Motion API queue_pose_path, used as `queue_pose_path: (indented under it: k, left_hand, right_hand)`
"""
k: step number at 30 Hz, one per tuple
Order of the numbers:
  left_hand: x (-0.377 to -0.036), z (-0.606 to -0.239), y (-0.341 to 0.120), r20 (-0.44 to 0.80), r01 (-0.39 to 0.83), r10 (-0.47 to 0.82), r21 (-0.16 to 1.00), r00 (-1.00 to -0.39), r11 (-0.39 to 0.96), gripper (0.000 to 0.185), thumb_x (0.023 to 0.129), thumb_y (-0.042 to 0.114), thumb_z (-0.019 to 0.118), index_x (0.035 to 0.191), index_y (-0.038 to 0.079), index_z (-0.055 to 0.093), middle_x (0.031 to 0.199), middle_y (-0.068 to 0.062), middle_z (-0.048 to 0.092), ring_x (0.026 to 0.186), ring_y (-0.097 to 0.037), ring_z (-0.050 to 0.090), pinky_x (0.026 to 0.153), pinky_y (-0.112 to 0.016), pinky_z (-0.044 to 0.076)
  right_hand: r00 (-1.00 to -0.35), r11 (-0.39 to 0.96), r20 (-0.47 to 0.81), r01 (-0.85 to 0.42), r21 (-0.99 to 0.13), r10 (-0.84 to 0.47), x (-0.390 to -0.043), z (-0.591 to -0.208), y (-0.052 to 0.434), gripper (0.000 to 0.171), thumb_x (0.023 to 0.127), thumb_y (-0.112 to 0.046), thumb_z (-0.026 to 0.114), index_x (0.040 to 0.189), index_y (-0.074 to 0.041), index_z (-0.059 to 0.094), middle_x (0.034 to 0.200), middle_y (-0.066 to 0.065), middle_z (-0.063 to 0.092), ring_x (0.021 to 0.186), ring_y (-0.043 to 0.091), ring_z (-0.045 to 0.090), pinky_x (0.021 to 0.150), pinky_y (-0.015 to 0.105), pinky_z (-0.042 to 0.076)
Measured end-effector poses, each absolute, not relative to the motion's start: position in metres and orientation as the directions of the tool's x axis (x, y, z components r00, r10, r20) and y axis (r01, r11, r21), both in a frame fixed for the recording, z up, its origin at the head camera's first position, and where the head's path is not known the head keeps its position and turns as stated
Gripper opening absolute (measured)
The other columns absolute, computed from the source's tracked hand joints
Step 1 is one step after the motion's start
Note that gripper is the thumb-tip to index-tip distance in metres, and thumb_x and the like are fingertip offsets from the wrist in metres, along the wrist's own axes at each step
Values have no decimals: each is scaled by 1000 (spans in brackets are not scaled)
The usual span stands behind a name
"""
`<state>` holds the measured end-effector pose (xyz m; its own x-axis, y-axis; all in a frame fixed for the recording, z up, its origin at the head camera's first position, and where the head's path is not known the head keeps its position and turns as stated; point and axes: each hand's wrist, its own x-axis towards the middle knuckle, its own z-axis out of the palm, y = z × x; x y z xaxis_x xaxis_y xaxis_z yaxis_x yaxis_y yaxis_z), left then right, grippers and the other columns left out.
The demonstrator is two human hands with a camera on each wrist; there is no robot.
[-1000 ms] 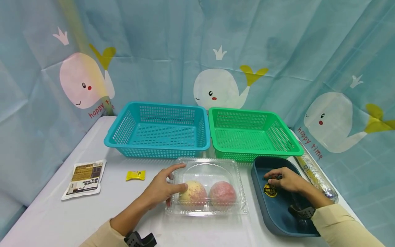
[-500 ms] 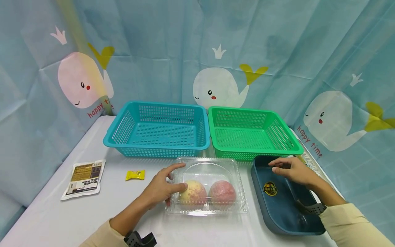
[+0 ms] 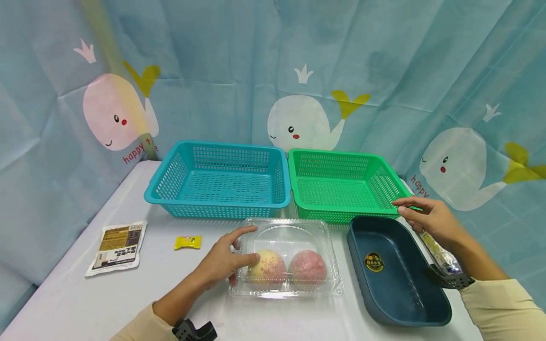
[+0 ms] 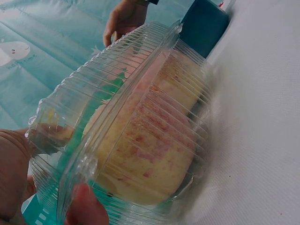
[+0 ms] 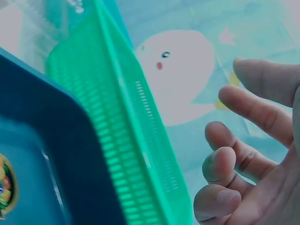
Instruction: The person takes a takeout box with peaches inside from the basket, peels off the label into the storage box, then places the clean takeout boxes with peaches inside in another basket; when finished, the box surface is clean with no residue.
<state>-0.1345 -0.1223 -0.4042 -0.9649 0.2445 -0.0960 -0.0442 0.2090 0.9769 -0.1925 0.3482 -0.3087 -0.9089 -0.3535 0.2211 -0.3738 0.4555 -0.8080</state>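
A clear plastic clamshell box (image 3: 294, 230) lies on the table in front of me. Two round items sit inside: a yellow one with pink speckles (image 3: 266, 269) and a pink one (image 3: 308, 266). My left hand (image 3: 219, 260) holds the box at its left side, thumb on the lid and fingers at the edge, and the left wrist view has this box (image 4: 145, 154) close up. My right hand (image 3: 439, 222) hovers with loosely bent fingers over a long shiny wrapped package (image 3: 441, 253), partly hidden behind the forearm. The right wrist view has nothing between its fingers.
A dark blue tub (image 3: 381, 289) with a round label stands right of the box. Behind are a blue basket (image 3: 222, 211) and a green basket (image 3: 350, 213), backed by a curtain (image 3: 239, 71). A small yellow packet (image 3: 187, 242) and a white-and-brown pouch (image 3: 117, 248) lie at left.
My right hand has risen out of the blue tub and moved right, over the long shiny package. The left hand stays on the clamshell box.
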Motion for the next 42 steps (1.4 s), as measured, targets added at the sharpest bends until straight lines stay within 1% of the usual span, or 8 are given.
queue_pose_path:
  k: [6, 12, 15, 18, 22, 30, 37, 42]
  left_hand:
    - [-134, -405, -122, -93, -44, 248, 979, -964, 199, 70, 79, 18, 80, 141, 23, 50, 114, -24, 36, 39, -16, 42, 33, -31, 44]
    - [-135, -406, -123, -97, -49, 253, 981, -963, 186, 70, 79, 17, 80, 142, 23, 49, 111, -24, 36, 41, -16, 40, 34, -30, 44]
    - [-136, -406, -123, -101, -56, 262, 983, -960, 173, 70, 79, 17, 80, 142, 22, 49, 110, -23, 36, 42, -16, 40, 35, -31, 45]
    - [-137, -405, -124, -107, -65, 274, 985, -956, 160, 70, 79, 16, 79, 142, 22, 49, 110, -23, 36, 47, -18, 43, 36, -32, 46]
    - [-138, -403, -126, -110, -66, 284, 985, -953, 161, 68, 80, 16, 78, 141, 22, 49, 108, -22, 36, 61, -23, 49, 41, -35, 48]
    - [-139, -399, -129, -118, -63, 277, 978, -954, 198, 67, 78, 15, 80, 139, 23, 52, 104, -20, 39, 80, -28, 46, 56, -36, 48]
    - [-141, -400, -129, -144, -114, 315, 987, -938, 114, 70, 78, 7, 79, 141, 18, 50, 105, -22, 34, 76, -28, 49, 53, -39, 53]
    - [-141, -400, -130, -145, -130, 322, 989, -936, 70, 69, 77, 4, 78, 140, 15, 51, 102, -21, 34, 74, -26, 49, 54, -40, 54]
  right_hand:
    - [-919, 463, 272, -381, -801, -286, -197, -299, 361, 26, 98, -1, 53, 119, -10, 66, 77, 7, 47, 54, 24, 39, 47, 34, 35]
    - [-960, 604, 247, -275, -748, -131, -202, -298, 368, 22, 98, -19, 59, 119, -17, 66, 102, -1, 55, 59, 22, 48, 52, 30, 40]
    - [-964, 674, 247, -246, -696, -96, -206, -301, 372, 27, 97, -27, 60, 121, -15, 65, 109, -3, 52, 63, 22, 51, 55, 29, 42]
    - [-962, 717, 259, -241, -654, -87, -211, -307, 377, 35, 97, -29, 61, 124, -8, 63, 118, 1, 48, 73, 24, 51, 57, 29, 44]
    - [-963, 760, 256, -230, -608, -86, -219, -317, 383, 43, 97, -32, 60, 127, 0, 60, 128, 14, 41, 91, 28, 44, 62, 37, 45]
    - [-978, 785, 187, -187, -591, -92, -233, -332, 391, 56, 97, -36, 58, 131, 7, 52, 144, 30, 26, 117, 55, 33, 75, 66, 39]
    - [-983, 844, 88, -184, -504, -161, -242, -345, 396, 64, 97, -38, 56, 141, 7, 41, 153, 33, 7, 128, 64, 16, 87, 77, 24]
    - [-987, 888, -10, -140, -439, -160, -246, -348, 395, 73, 98, -45, 50, 145, 8, 32, 153, 32, 2, 128, 66, 9, 88, 80, 19]
